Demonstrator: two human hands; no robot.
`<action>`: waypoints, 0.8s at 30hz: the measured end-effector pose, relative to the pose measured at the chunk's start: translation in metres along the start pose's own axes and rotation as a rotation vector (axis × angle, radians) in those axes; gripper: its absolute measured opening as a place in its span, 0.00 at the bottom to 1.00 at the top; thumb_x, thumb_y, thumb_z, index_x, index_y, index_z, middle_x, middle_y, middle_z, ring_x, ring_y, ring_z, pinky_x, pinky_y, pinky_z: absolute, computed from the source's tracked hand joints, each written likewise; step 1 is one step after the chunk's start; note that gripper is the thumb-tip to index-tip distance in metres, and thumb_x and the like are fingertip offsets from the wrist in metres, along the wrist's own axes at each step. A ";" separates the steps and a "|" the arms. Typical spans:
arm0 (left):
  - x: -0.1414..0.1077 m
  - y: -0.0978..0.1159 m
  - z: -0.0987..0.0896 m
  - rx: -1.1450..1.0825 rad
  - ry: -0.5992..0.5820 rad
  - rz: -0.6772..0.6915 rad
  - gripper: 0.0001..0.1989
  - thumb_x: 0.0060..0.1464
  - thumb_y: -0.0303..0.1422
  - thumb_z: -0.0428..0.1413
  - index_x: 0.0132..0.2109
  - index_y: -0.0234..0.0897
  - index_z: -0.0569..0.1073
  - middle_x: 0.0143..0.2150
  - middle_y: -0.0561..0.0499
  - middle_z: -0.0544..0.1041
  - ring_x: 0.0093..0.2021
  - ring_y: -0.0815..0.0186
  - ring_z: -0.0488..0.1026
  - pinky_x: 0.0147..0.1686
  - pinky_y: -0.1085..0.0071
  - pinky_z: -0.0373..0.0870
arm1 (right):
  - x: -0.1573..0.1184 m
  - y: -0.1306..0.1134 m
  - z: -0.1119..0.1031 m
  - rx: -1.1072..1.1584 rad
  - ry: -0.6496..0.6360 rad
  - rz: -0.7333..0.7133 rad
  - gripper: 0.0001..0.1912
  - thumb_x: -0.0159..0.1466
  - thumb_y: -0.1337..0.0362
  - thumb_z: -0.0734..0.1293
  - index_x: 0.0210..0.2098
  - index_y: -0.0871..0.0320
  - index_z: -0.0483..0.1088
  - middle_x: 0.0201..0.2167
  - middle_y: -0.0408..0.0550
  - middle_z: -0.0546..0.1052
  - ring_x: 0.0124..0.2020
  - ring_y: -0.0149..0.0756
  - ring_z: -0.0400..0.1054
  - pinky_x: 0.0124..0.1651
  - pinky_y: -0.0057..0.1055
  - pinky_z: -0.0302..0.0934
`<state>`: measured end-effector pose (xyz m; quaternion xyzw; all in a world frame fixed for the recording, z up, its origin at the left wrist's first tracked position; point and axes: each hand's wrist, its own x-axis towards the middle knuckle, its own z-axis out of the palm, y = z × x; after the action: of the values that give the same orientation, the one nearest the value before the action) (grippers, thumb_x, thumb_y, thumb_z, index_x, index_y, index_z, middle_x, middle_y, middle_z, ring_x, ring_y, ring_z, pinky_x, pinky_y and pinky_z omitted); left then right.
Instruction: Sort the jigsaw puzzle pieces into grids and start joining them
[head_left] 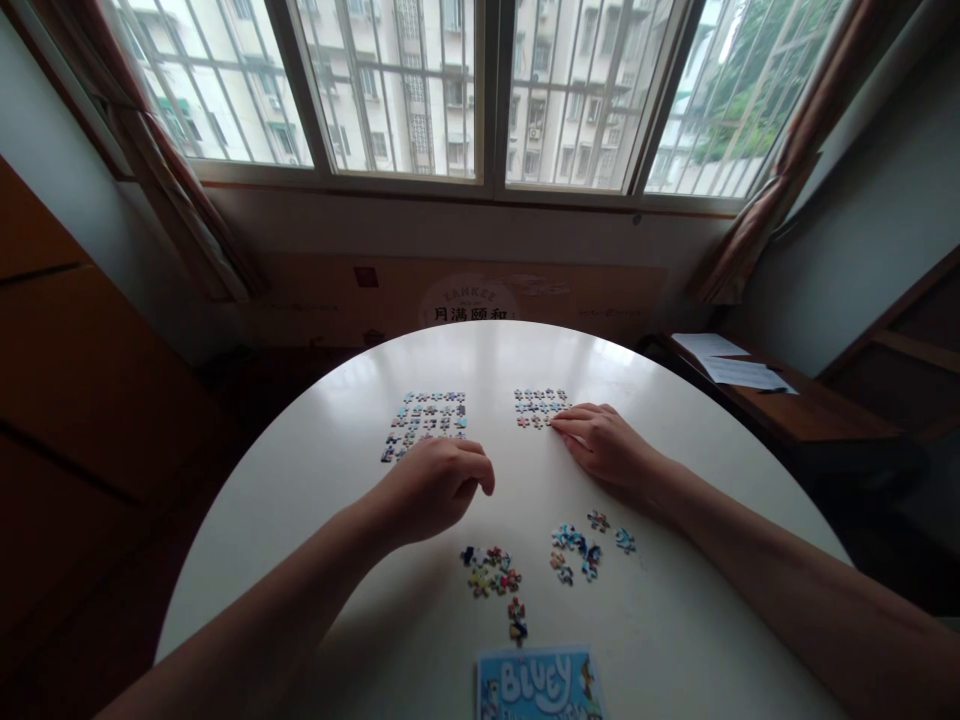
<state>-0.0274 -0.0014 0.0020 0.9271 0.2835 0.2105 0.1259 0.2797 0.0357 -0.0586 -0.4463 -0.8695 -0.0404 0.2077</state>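
Observation:
My right hand [604, 440] is at the lower right corner of the right-hand rows of jigsaw pieces [534, 408], its fingers together and fingertips on a puzzle piece at the table. My left hand [446, 482] hangs over the white table, fingers curled downward; whatever they may hold is hidden. Behind it, a larger block of jigsaw pieces [427, 410] lies in spaced rows, its lower part covered by the hand. Closer to me are two loose heaps: yellow and red pieces [491, 575] and mostly blue pieces [574, 545].
A blue box or card marked "Bluey" [536, 685] lies at the bottom edge, with a few pieces [517, 620] just above it. The round white table [300, 480] stands before a barred window. Papers [739, 370] rest on a brown wooden surface [825, 410] at the right.

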 end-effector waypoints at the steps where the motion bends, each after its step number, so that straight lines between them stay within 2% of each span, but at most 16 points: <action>1: 0.000 0.000 0.000 0.001 -0.001 0.000 0.18 0.52 0.18 0.46 0.31 0.38 0.78 0.33 0.53 0.80 0.32 0.68 0.76 0.35 0.70 0.71 | 0.000 0.000 0.000 -0.001 -0.002 0.001 0.17 0.69 0.67 0.61 0.52 0.53 0.76 0.53 0.47 0.77 0.54 0.43 0.69 0.56 0.44 0.60; 11: 0.001 0.000 0.001 0.012 -0.013 -0.001 0.18 0.53 0.18 0.46 0.31 0.38 0.78 0.34 0.53 0.80 0.32 0.67 0.76 0.36 0.69 0.72 | 0.001 -0.006 -0.006 0.012 0.001 0.026 0.16 0.69 0.68 0.61 0.52 0.53 0.77 0.52 0.49 0.77 0.54 0.44 0.69 0.56 0.45 0.60; 16: 0.001 -0.001 0.001 0.006 -0.017 -0.001 0.18 0.52 0.18 0.46 0.31 0.38 0.78 0.34 0.53 0.80 0.32 0.67 0.76 0.36 0.70 0.72 | 0.000 0.003 -0.009 0.008 0.028 0.085 0.16 0.68 0.69 0.61 0.51 0.55 0.77 0.51 0.50 0.78 0.53 0.45 0.70 0.55 0.47 0.61; 19: 0.001 -0.002 0.002 0.007 -0.023 -0.001 0.18 0.53 0.17 0.46 0.31 0.38 0.78 0.34 0.53 0.80 0.33 0.67 0.76 0.36 0.70 0.72 | -0.002 0.008 -0.017 0.015 0.009 0.097 0.15 0.68 0.69 0.62 0.47 0.56 0.79 0.48 0.51 0.79 0.51 0.45 0.71 0.54 0.46 0.62; 21: 0.001 -0.003 0.002 0.007 -0.021 0.003 0.18 0.52 0.17 0.46 0.31 0.38 0.78 0.34 0.53 0.80 0.33 0.67 0.76 0.37 0.70 0.72 | -0.005 0.009 -0.029 0.073 -0.057 0.086 0.13 0.67 0.67 0.63 0.43 0.56 0.80 0.44 0.50 0.80 0.46 0.42 0.73 0.51 0.41 0.64; 24: 0.001 -0.005 0.002 0.004 -0.010 0.011 0.18 0.51 0.17 0.46 0.31 0.38 0.78 0.33 0.54 0.79 0.32 0.68 0.76 0.37 0.70 0.71 | -0.010 0.001 -0.051 0.268 -0.310 0.037 0.09 0.66 0.63 0.66 0.38 0.55 0.79 0.36 0.46 0.79 0.36 0.33 0.73 0.40 0.30 0.64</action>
<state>-0.0280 0.0026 -0.0013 0.9299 0.2782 0.2059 0.1242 0.3025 0.0162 -0.0159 -0.4314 -0.8803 0.1488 0.1295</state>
